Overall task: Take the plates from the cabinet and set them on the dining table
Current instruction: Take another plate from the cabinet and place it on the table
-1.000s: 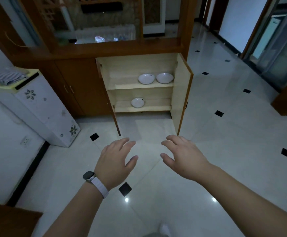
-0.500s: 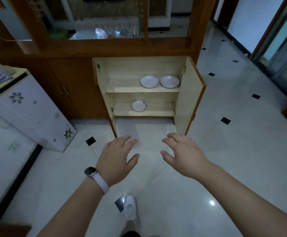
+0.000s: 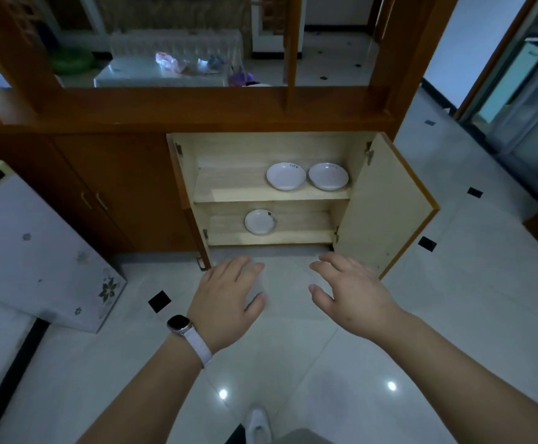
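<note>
**Status.** The task is at its opening stage. We stand facing the cabinet (image 3: 248, 149) with both doors swung open. The right door (image 3: 386, 206) shows its inner face, and the left door (image 3: 188, 200) shows almost edge-on. No plate is lifted yet.

**Location of the plates.** We count three, all inside the cabinet.
- Two lie on the right half of the upper shelf (image 3: 229, 187): the upper left plate (image 3: 286, 176) and the upper right plate (image 3: 328, 176). They lie just beside each other, and we cannot tell whether their rims touch.
- The lower plate (image 3: 260, 221) lies alone on the lower shelf (image 3: 306, 222), left of centre.

**Hands.** The left hand (image 3: 226, 302), with a watch (image 3: 178, 325) at the wrist, and the right hand (image 3: 354, 296) are held out over the floor (image 3: 293, 347) in front of the cabinet. Both are palm down, with fingers spread and relaxed. Neither hand holds anything, and neither touches a plate, a shelf or a door. Both are short of the cabinet opening.

**Remaining work, in our judgement.** Every step is left to do: reach in, grip each plate, carry it off and set it down, for all three plates. We cannot identify the dining table. A pale table (image 3: 126, 75) shows through the opening above the cabinet, but it may or may not be the one meant.
</note>
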The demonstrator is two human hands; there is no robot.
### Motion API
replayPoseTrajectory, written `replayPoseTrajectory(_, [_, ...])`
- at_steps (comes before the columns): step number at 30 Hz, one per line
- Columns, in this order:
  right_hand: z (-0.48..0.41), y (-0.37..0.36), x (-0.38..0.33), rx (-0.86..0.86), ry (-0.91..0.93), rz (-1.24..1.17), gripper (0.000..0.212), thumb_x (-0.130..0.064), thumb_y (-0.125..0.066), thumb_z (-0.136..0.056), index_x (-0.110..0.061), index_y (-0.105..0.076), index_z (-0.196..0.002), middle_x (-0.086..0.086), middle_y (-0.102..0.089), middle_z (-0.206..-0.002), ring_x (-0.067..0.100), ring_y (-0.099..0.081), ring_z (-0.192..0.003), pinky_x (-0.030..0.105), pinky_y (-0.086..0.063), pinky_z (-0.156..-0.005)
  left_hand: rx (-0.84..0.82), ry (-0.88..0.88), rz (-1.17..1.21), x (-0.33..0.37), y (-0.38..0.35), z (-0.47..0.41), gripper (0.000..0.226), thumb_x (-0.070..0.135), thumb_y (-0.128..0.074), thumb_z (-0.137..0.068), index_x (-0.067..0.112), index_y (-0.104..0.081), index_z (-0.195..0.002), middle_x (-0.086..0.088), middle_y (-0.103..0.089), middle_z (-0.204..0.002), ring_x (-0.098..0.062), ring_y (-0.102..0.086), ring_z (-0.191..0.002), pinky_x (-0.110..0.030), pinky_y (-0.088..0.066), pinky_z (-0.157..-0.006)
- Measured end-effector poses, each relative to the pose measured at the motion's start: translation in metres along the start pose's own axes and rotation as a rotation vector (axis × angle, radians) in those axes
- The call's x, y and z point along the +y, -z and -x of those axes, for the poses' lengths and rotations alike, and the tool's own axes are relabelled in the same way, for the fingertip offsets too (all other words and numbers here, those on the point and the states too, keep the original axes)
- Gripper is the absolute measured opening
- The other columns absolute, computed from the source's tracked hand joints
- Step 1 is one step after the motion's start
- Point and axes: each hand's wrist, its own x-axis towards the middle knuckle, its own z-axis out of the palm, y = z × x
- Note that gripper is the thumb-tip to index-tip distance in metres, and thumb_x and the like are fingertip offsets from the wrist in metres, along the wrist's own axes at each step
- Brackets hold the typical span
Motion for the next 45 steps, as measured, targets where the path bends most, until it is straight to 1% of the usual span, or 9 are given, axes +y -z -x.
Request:
replayPoseTrajectory(4, [-0.037, 0.004, -0.002, 0.031, -0.048, -0.005, 0.045, -0.044, -0.05, -0.094, -0.019, -0.055, -0.131, 0.002, -0.052, -0.137, 0.024, -0.046, -0.124, 0.035, -0.035, -0.098, 0.008, -0.019, 0.022, -0.029, 0.004, -0.045, 0.048, 0.038, -0.055, -0.086, 0.015, -0.061, -0.127, -0.012, -0.057, -0.133, -0.033, -0.053, -0.119, -0.046, -0.045, -0.093])
replayPoseTrajectory(8, [-0.06, 0.007, 0.005, 0.05, -0.091, -0.014, 0.044, -0.042, -0.053, -0.094, -0.017, -0.057, -0.13, 0.004, -0.054, -0.136, 0.025, -0.048, -0.123, 0.037, -0.036, -0.1, 0.006, -0.043, 0.041, -0.041, 0.002, -0.08, 0.05, 0.04, -0.055, -0.086, 0.016, -0.06, -0.13, -0.01, -0.056, -0.135, -0.032, -0.05, -0.123, -0.044, -0.042, -0.096])
replayPoseTrajectory(12, [-0.087, 0.004, 0.022, 0.047, -0.12, -0.01, 0.043, -0.042, -0.052, -0.094, -0.017, -0.057, -0.129, 0.004, -0.054, -0.135, 0.024, -0.048, -0.122, 0.036, -0.036, -0.099, -0.011, -0.074, 0.06, -0.053, -0.005, -0.111, 0.051, 0.038, -0.059, -0.086, 0.017, -0.057, -0.133, -0.01, -0.054, -0.137, -0.031, -0.049, -0.123, -0.043, -0.04, -0.096])
replayPoseTrajectory(16, [-0.118, -0.003, 0.041, 0.036, -0.129, -0.04, 0.044, -0.04, -0.055, -0.093, -0.015, -0.058, -0.129, 0.006, -0.056, -0.132, 0.027, -0.051, -0.119, 0.039, -0.04, -0.099, -0.021, -0.101, 0.047, -0.064, -0.016, -0.145, 0.052, 0.038, -0.058, -0.086, 0.016, -0.057, -0.132, -0.01, -0.054, -0.136, -0.031, -0.05, -0.122, -0.042, -0.042, -0.096])
replayPoseTrajectory(23, [-0.2, -0.018, 0.085, 0.044, -0.082, -0.115, 0.039, -0.034, -0.06, -0.091, -0.013, -0.061, -0.124, 0.008, -0.059, -0.13, 0.03, -0.055, -0.115, 0.038, -0.042, -0.095, -0.058, -0.06, -0.025, -0.084, -0.038, -0.223, 0.047, 0.037, -0.059, -0.085, 0.017, -0.06, -0.127, -0.008, -0.056, -0.132, -0.031, -0.053, -0.117, -0.043, -0.044, -0.093])
replayPoseTrajectory(30, [-0.277, -0.01, 0.149, -0.018, -0.05, -0.134, 0.044, -0.041, -0.048, -0.096, -0.019, -0.053, -0.133, 0.003, -0.047, -0.143, 0.022, -0.042, -0.129, 0.037, -0.034, -0.105, -0.057, -0.042, -0.06, -0.084, -0.065, -0.316, 0.042, 0.04, -0.051, -0.084, 0.017, -0.063, -0.117, -0.013, -0.061, -0.122, -0.035, -0.058, -0.106, -0.046, -0.051, -0.084])
replayPoseTrajectory(36, [-0.328, -0.001, 0.187, -0.066, -0.022, -0.121, 0.041, -0.041, -0.047, -0.095, -0.019, -0.053, -0.129, 0.002, -0.051, -0.132, 0.023, -0.045, -0.12, 0.039, -0.037, -0.101, -0.026, -0.01, -0.107, -0.087, -0.073, -0.369, 0.044, 0.042, -0.049, -0.085, 0.018, -0.065, -0.118, -0.01, -0.061, -0.128, -0.031, -0.055, -0.113, -0.042, -0.045, -0.083])
replayPoseTrajectory(41, [-0.351, 0.002, 0.203, -0.042, 0.019, -0.13, 0.042, -0.042, -0.046, -0.094, -0.021, -0.052, -0.129, 0.0, -0.049, -0.135, 0.022, -0.044, -0.121, 0.037, -0.038, -0.099, -0.057, -0.007, -0.122, -0.093, -0.074, -0.392, 0.045, 0.043, -0.048, -0.085, 0.02, -0.063, -0.12, -0.008, -0.06, -0.128, -0.03, -0.056, -0.113, -0.042, -0.046, -0.086])
replayPoseTrajectory(45, [-0.364, -0.009, 0.215, -0.066, 0.008, -0.117, 0.042, -0.042, -0.044, -0.094, -0.02, -0.052, -0.129, 0.001, -0.049, -0.134, 0.021, -0.045, -0.12, 0.037, -0.038, -0.099, -0.071, -0.022, -0.096, -0.104, -0.086, -0.412, 0.047, 0.042, -0.046, -0.084, 0.016, -0.066, -0.117, -0.012, -0.063, -0.125, -0.034, -0.059, -0.111, -0.045, -0.048, -0.086])
